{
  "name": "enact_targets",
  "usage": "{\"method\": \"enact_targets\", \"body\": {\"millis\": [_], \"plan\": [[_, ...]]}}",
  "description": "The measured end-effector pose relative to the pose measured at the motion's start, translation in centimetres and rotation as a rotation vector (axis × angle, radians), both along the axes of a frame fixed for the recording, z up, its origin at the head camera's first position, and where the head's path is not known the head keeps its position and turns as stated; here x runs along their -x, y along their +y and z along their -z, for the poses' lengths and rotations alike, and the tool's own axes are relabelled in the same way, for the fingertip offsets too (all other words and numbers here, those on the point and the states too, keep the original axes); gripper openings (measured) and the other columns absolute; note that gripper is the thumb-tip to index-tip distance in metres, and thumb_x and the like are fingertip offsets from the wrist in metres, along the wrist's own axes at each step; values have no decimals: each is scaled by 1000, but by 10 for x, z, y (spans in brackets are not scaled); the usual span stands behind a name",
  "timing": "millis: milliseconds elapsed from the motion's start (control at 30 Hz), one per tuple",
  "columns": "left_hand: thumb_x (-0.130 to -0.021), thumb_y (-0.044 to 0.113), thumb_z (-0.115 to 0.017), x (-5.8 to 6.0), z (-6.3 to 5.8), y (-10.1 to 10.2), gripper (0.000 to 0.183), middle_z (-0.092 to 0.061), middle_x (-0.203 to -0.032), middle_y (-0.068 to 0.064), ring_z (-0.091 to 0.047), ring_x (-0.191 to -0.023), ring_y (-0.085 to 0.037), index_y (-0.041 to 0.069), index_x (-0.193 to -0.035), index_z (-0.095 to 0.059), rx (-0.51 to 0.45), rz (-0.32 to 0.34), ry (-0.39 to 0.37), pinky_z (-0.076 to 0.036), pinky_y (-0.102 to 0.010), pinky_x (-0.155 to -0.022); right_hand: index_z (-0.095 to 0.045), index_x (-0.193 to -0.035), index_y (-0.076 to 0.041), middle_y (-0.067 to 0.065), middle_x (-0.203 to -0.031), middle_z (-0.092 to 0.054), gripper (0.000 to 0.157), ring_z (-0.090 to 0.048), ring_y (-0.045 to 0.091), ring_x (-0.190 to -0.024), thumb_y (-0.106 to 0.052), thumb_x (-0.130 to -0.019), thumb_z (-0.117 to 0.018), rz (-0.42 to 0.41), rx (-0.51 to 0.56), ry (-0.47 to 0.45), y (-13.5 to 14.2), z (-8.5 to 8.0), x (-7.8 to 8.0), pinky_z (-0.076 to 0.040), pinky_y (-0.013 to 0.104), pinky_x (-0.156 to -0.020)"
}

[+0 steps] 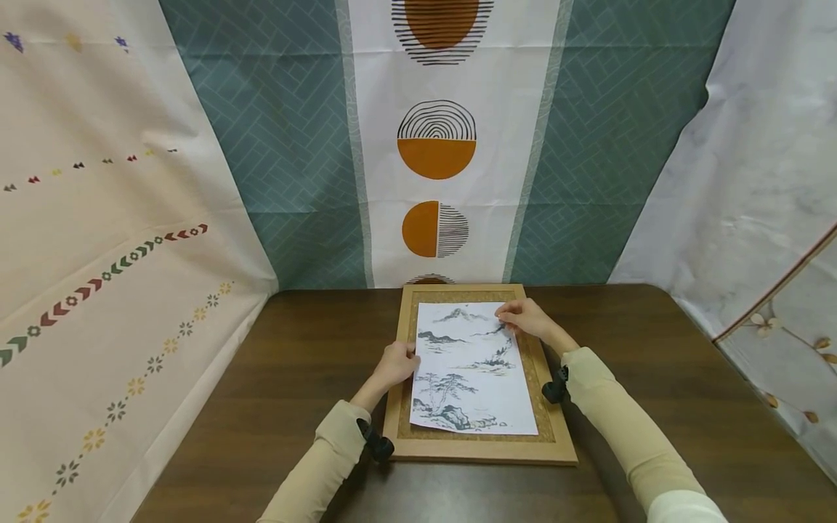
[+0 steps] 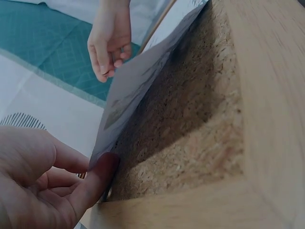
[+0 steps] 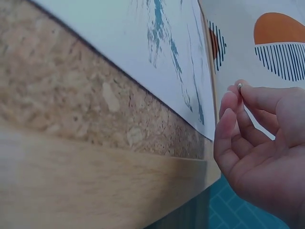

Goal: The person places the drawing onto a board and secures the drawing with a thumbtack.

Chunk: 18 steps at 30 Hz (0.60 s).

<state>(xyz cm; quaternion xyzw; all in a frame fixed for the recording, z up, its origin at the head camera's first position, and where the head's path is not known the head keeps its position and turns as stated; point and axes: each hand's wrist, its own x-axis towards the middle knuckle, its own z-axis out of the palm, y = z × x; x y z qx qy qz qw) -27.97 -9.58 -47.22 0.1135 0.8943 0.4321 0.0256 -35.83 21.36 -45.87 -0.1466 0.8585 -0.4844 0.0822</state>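
A sheet of white paper (image 1: pixel 471 363) with an ink landscape of mountains and trees lies over a wood-framed cork board (image 1: pixel 484 452). My left hand (image 1: pixel 395 363) pinches the sheet's left edge between thumb and fingers. In the left wrist view that side of the paper (image 2: pixel 131 90) stands up off the cork (image 2: pixel 190 109). My right hand (image 1: pixel 526 318) is at the upper right of the sheet. Between its thumb and fingertips it pinches a tiny shiny pin (image 3: pixel 239 86), mostly hidden by the fingers.
The board lies on a dark brown table (image 1: pixel 314 356), near its back edge. Behind hangs a green and white cloth (image 1: pixel 294 145) with orange half circles. Patterned cloths hang at the left (image 1: pixel 118 290) and the right (image 1: pixel 752 218).
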Motion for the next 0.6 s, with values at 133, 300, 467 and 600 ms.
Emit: {"method": "enact_targets", "body": {"millis": [133, 300, 467, 600], "plan": [[-85, 1, -50, -1, -1, 0, 31, -60, -104, -22, -27, -44, -10, 8, -57, -39, 1, 5, -1, -24, -23, -43, -60, -109, 5, 23, -93, -61, 29, -55, 27, -74, -17, -92, -54, 9, -25, -19, -4, 2, 4, -47, 27, -59], [-85, 0, -49, 0, 1, -1, 33, -57, -117, -26, -23, -43, -9, 9, -57, -35, 14, 23, -8, -22, -22, -42, -61, -109, 4, 23, -93, -61, 27, -54, 27, -73, -16, -92, -53, 13, -28, -42, -8, 3, 6, -45, 28, -59], [-85, 1, -49, -1, 2, -1, 31, -59, -73, -12, -25, -44, -9, 9, -58, -37, 31, 5, -14, -23, -23, -43, -60, -110, 4, 25, -94, -60, 28, -53, 24, -70, -16, -93, -52, 13, -25, -83, -13, 2, 6, -45, 29, -58], [-84, 4, -52, 0, 1, -1, 11, -41, -55, 0, -32, -46, -10, -3, -86, -61, 74, 30, -5, -26, -22, -44, -57, -114, 7, 26, -95, -59, 30, -53, 24, -70, -15, -94, -50, 12, -36, -102, -17, 0, 8, -45, 31, -59]]}}
